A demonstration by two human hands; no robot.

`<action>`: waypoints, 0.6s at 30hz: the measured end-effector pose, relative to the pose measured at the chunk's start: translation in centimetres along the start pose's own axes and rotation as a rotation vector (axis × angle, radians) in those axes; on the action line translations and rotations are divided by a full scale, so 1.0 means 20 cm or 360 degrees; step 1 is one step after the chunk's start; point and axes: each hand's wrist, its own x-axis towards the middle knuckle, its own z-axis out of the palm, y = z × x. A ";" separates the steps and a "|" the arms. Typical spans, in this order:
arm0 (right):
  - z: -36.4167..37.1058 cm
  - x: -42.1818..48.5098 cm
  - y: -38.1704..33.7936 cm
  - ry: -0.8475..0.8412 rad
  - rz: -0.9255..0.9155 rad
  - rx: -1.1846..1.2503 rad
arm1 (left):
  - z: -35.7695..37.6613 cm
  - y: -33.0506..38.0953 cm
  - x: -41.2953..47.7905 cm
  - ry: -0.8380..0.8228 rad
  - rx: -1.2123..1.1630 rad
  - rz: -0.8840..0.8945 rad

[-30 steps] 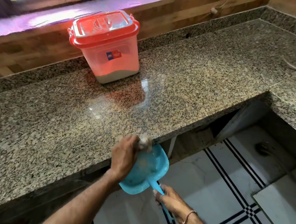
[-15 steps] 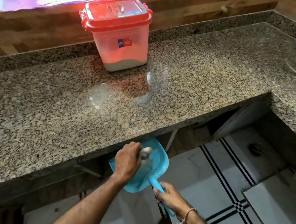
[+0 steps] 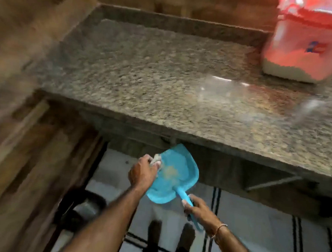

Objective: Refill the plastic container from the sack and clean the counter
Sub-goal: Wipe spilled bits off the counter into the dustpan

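The speckled brown-grey granite counter point(image 3: 165, 70) looks polished, with a glossy pale glare toward 2 o'clock. At 1 o'clock stands the translucent plastic container with a red lid point(image 3: 308, 43), its walls smooth and faintly shiny, with pale powdery contents showing through near the base. Toward 6 o'clock, the flat turquoise plastic dustpan point(image 3: 177, 177) appears smooth and semi-glossy, dusted with matt tan powder. A small whitish cloth wad point(image 3: 156, 160) against it looks soft and crumpled. At 9 o'clock the brown wooden panelling point(image 3: 21, 155) looks grained and matt. The white floor tiles with black stripes point(image 3: 262, 227) appear smooth.
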 end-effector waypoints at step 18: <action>1.56 0.71 -0.01 -0.0697 0.0194 -0.0975 | -0.45 -1.90 -0.26 0.0793 -0.0932 -0.1284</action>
